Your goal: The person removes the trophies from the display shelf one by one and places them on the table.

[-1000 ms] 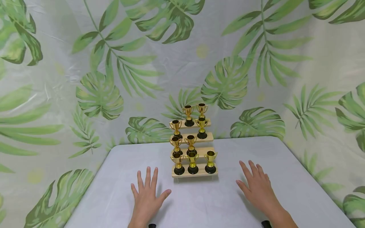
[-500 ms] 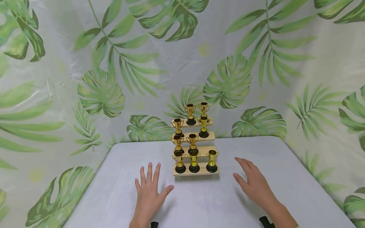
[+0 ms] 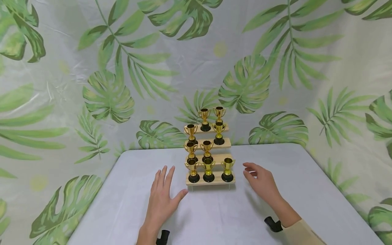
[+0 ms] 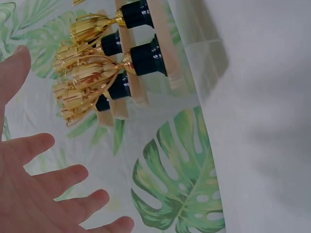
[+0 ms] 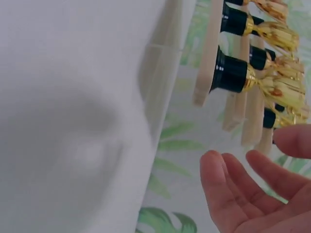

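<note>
Standing upright on a stepped stand [image 3: 218, 178], nine gold trophies [image 3: 208, 166] share four wooden boards [image 3: 222, 159], probably tiered so that each row shows above the one in front. Their wide black bases [image 3: 209, 177] sit flat on the wood and look likely to steady the tall cups; short clear legs [image 3: 229, 187] seem to lift the lowest board off the table [image 3: 214, 217]. Three fill the front board, while the others carry two apiece: the second has a gap at the right, the third in the middle, the top at the left, which suggests three places per board. The left hand [image 3: 162, 204] has its fingers straight and its thumb out to the side, holding nothing. The right hand [image 3: 264, 183] has loosely bent fingers, a gap showing between them and the thumb in its wrist view, with nothing pinched. Being either side of the stand, the hands seem placed to have reach without brushing a cup. The left front trophy [image 3: 192, 166] lies beyond the left thumb, near but apart; the right front trophy [image 3: 227, 166] lies just left of the right fingertips, also untouched.
</note>
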The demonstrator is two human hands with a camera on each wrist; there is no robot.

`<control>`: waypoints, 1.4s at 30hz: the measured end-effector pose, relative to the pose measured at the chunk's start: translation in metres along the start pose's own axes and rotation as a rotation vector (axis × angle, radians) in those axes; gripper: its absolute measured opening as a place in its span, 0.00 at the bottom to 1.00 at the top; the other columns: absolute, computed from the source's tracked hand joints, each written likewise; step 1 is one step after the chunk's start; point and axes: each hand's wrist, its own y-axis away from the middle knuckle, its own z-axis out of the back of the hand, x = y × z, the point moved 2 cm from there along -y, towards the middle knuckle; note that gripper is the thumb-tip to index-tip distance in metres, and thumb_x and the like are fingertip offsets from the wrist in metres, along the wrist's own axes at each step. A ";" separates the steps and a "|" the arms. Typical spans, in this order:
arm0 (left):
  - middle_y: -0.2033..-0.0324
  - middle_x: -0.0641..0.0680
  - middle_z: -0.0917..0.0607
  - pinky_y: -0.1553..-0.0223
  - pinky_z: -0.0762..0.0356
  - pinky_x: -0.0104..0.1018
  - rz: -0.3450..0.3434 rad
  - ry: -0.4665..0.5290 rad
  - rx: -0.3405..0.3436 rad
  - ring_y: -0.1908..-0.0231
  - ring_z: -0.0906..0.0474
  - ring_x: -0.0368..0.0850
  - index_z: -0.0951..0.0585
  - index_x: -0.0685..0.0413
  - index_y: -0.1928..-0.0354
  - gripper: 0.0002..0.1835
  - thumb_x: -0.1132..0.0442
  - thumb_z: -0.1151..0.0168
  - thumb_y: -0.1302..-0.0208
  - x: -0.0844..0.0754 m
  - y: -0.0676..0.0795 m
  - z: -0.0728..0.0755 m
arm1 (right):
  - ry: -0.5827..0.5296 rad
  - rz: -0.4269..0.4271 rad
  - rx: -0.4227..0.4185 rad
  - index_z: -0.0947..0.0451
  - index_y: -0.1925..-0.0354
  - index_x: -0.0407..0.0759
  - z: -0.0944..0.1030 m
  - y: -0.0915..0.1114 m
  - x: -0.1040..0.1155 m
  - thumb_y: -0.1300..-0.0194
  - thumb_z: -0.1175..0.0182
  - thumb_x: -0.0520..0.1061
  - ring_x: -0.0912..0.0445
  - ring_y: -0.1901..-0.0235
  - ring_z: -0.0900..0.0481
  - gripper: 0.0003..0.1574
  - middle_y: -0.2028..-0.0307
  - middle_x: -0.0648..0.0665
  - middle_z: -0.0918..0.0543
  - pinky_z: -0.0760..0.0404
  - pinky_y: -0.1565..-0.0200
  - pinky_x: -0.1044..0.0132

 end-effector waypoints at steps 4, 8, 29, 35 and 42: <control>0.25 0.56 0.39 0.35 0.36 0.65 -0.061 0.083 -0.039 0.27 0.45 0.60 0.39 0.42 0.22 0.46 0.39 0.31 0.38 -0.006 -0.012 0.005 | -0.099 -0.063 0.017 0.20 0.41 0.45 -0.008 -0.011 -0.001 0.27 0.40 0.45 0.47 0.59 0.15 0.18 0.56 0.44 0.15 0.14 0.63 0.59; 0.28 0.55 0.34 0.38 0.31 0.63 -0.100 0.138 -0.071 0.29 0.39 0.57 0.36 0.44 0.24 0.43 0.44 0.29 0.37 -0.009 -0.024 0.006 | -0.218 -0.146 0.068 0.19 0.42 0.42 -0.019 -0.020 -0.002 0.27 0.40 0.44 0.44 0.62 0.14 0.17 0.59 0.40 0.15 0.13 0.66 0.61; 0.40 0.50 0.21 0.48 0.19 0.48 -0.070 0.309 0.010 0.42 0.23 0.50 0.23 0.51 0.33 0.29 0.59 0.28 0.36 -0.018 -0.063 -0.017 | -0.530 -0.403 0.192 0.18 0.45 0.34 -0.052 -0.041 -0.022 0.28 0.40 0.43 0.52 0.71 0.16 0.18 0.60 0.38 0.17 0.13 0.69 0.59; 0.41 0.50 0.20 0.50 0.18 0.46 -0.026 0.331 0.046 0.43 0.22 0.49 0.21 0.49 0.35 0.28 0.60 0.26 0.38 -0.018 -0.071 -0.019 | -0.537 -0.419 0.213 0.18 0.45 0.34 -0.056 -0.043 -0.021 0.29 0.38 0.44 0.50 0.70 0.16 0.19 0.59 0.40 0.15 0.14 0.70 0.61; 0.43 0.49 0.18 0.51 0.18 0.47 -0.034 0.368 0.068 0.45 0.21 0.47 0.20 0.51 0.37 0.27 0.63 0.25 0.39 -0.018 -0.075 -0.023 | -0.562 -0.428 0.222 0.20 0.44 0.33 -0.058 -0.039 -0.023 0.28 0.39 0.44 0.50 0.69 0.17 0.19 0.57 0.39 0.16 0.13 0.70 0.60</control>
